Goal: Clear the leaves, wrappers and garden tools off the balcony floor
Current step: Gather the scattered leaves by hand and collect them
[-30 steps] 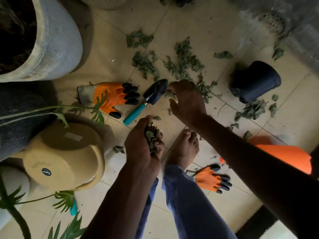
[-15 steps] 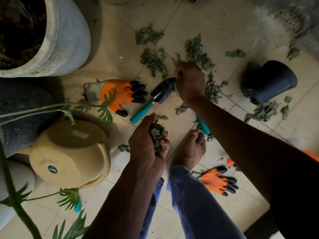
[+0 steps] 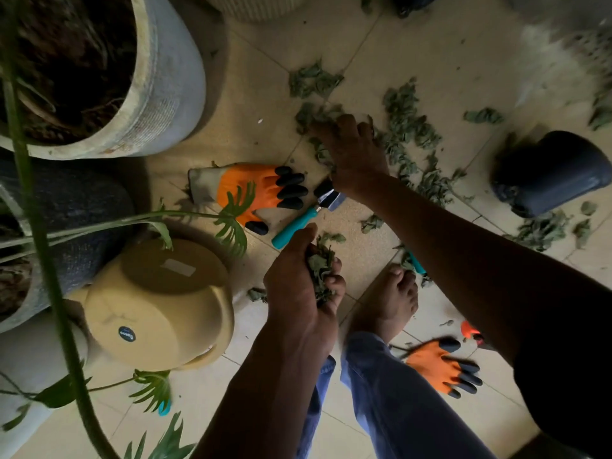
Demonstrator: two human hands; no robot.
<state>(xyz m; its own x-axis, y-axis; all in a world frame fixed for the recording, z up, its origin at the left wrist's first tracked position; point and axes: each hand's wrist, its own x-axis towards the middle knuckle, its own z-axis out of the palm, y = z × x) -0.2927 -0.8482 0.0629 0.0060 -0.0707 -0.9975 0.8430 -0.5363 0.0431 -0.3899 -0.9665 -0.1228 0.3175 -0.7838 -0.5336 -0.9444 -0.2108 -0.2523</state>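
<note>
Dry green leaves (image 3: pixel 409 127) lie scattered over the beige tiles. My left hand (image 3: pixel 298 283) grips a bunch of gathered leaves (image 3: pixel 319 270) above the floor. My right hand (image 3: pixel 352 150) reaches down onto a leaf clump, fingers spread over it, just beyond a trowel (image 3: pixel 299 217) with a teal handle and black blade. An orange glove with black fingertips (image 3: pixel 255 193) lies left of the trowel. A second orange glove (image 3: pixel 440 366) lies by my right leg. Another teal handle (image 3: pixel 416 264) shows under my right forearm.
A big grey planter with soil (image 3: pixel 139 94) stands at upper left. An upturned tan pot (image 3: pixel 159 303) lies at lower left among green fronds. A dark pot (image 3: pixel 549 173) lies on its side at right. My bare foot (image 3: pixel 390 299) stands on the tiles.
My right hand has moved farther up and left across the leaves, past the trowel blade. The left hand still holds its bunch, and the view has shifted slightly.
</note>
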